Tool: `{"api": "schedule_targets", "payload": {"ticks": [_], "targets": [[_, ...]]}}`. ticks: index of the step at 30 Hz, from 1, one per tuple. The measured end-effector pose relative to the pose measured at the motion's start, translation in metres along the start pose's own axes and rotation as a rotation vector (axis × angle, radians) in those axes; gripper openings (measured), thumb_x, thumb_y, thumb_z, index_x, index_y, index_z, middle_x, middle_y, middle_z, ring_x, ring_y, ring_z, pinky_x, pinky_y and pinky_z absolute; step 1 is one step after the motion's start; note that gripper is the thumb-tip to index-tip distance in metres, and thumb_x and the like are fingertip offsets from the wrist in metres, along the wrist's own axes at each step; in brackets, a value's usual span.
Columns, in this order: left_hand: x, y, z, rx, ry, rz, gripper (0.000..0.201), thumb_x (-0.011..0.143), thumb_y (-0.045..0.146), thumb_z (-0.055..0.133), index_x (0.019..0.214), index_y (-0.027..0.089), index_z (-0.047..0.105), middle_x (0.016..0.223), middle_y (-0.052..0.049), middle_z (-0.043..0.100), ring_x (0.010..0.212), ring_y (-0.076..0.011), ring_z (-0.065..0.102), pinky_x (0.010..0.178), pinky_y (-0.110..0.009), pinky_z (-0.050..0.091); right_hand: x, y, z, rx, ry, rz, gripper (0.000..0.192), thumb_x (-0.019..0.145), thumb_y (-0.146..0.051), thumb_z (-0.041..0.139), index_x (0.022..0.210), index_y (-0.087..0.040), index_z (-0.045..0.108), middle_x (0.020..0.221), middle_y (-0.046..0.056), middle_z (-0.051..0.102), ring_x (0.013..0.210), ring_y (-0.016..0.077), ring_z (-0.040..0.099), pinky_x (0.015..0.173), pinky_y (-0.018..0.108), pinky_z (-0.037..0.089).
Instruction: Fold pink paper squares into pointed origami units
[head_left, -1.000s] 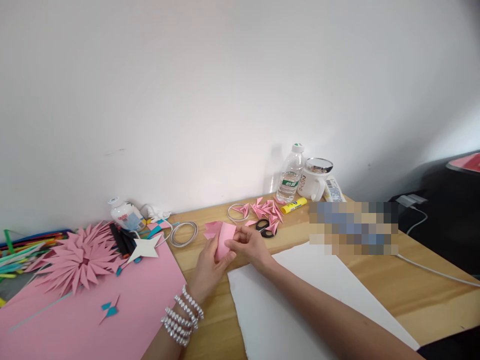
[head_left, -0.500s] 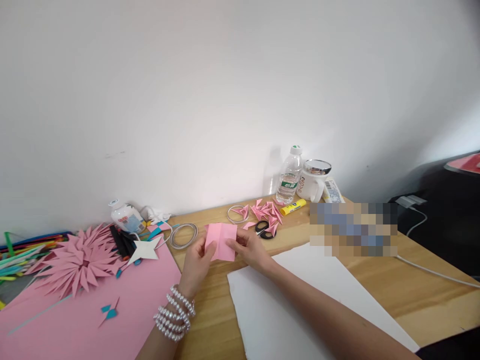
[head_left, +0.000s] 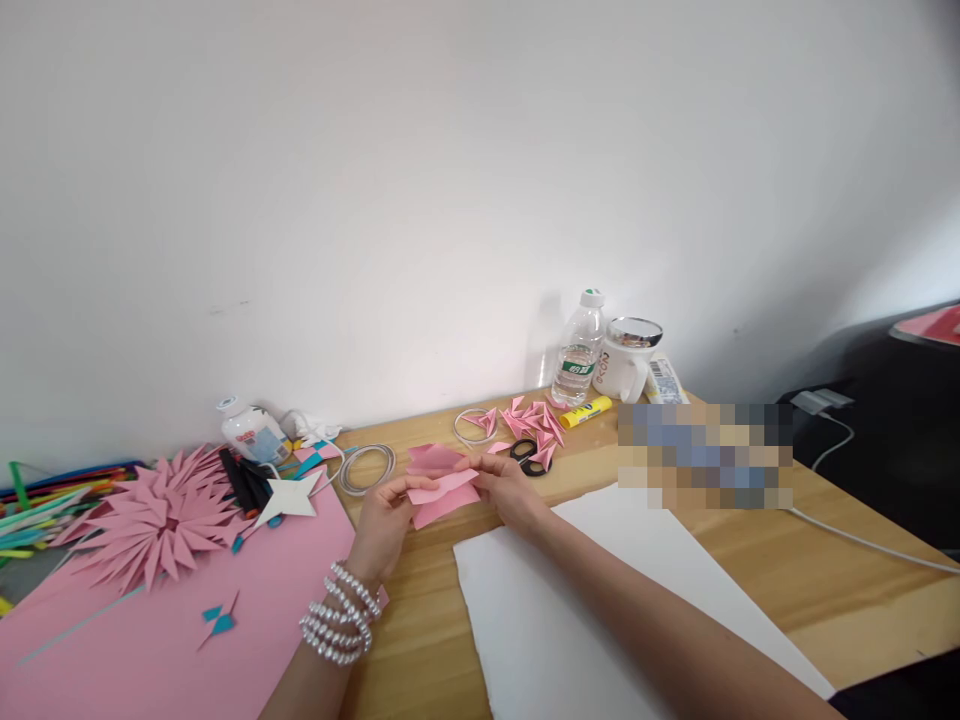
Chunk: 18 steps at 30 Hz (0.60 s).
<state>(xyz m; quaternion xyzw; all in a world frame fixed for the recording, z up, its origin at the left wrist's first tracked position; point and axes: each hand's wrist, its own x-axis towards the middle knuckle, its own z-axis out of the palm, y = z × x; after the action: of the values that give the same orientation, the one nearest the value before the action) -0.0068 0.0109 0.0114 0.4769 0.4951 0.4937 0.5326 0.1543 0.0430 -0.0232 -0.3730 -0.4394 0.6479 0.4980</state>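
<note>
Both hands hold a small pink paper piece [head_left: 444, 497] just above the wooden table [head_left: 750, 560]. My left hand [head_left: 386, 525], with pearl bracelets on the wrist, pinches its left edge. My right hand [head_left: 508, 488] pinches its right edge. The paper is partly folded, with flaps lifted. A second pink scrap [head_left: 433, 458] lies just behind it. Black-handled scissors [head_left: 529, 457] lie right behind my right hand, beside a heap of folded pink paper points [head_left: 534, 418].
A large pink sheet [head_left: 172, 630] with a pink paper flower [head_left: 154, 515] and a white star [head_left: 289, 497] lies left. White paper [head_left: 600, 610] lies under my right forearm. Behind stand a water bottle [head_left: 579, 350], a mug [head_left: 628, 357], a yellow glue stick [head_left: 586, 411], wire rings [head_left: 367, 466].
The pink paper went from upright and narrow to spread flat, then tilted low with flaps opening. My left hand slid down and left; my right hand stayed at the paper's right edge.
</note>
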Motion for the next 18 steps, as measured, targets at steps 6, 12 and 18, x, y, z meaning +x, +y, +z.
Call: {"api": "schedule_targets", "payload": {"ticks": [6, 12, 18], "targets": [[0.003, 0.006, -0.001, -0.206, 0.099, -0.173, 0.008, 0.055, 0.009, 0.063, 0.062, 0.013, 0.065, 0.078, -0.006, 0.069, 0.075, -0.0195, 0.064, 0.063, -0.027, 0.053, -0.010, -0.012, 0.003, -0.097, -0.363, -0.198, 0.035, 0.062, -0.013, 0.055, 0.094, -0.024, 0.058, 0.087, 0.000, 0.060, 0.069, 0.0126, 0.056, 0.066, 0.026, 0.044], [0.000, 0.009, -0.001, -0.250, -0.027, -0.209, 0.005, 0.065, 0.014, 0.062, 0.069, 0.012, 0.063, 0.080, -0.008, 0.069, 0.074, -0.0210, 0.065, 0.066, -0.031, 0.054, -0.005, -0.002, 0.003, -0.233, -0.218, -0.232, 0.018, 0.064, -0.032, 0.066, 0.075, -0.019, 0.060, 0.079, 0.002, 0.060, 0.071, 0.0151, 0.055, 0.066, 0.027, 0.044], [-0.005, 0.010, 0.005, -0.098, -0.101, -0.051, 0.037, 0.066, 0.032, 0.067, 0.098, 0.015, 0.058, 0.099, -0.010, 0.066, 0.089, -0.0235, 0.062, 0.064, -0.030, 0.054, -0.002, -0.002, 0.001, -0.252, -0.018, -0.228, 0.022, 0.065, -0.038, 0.065, 0.063, -0.017, 0.057, 0.058, -0.001, 0.054, 0.056, 0.0131, 0.051, 0.055, 0.025, 0.040]]}}
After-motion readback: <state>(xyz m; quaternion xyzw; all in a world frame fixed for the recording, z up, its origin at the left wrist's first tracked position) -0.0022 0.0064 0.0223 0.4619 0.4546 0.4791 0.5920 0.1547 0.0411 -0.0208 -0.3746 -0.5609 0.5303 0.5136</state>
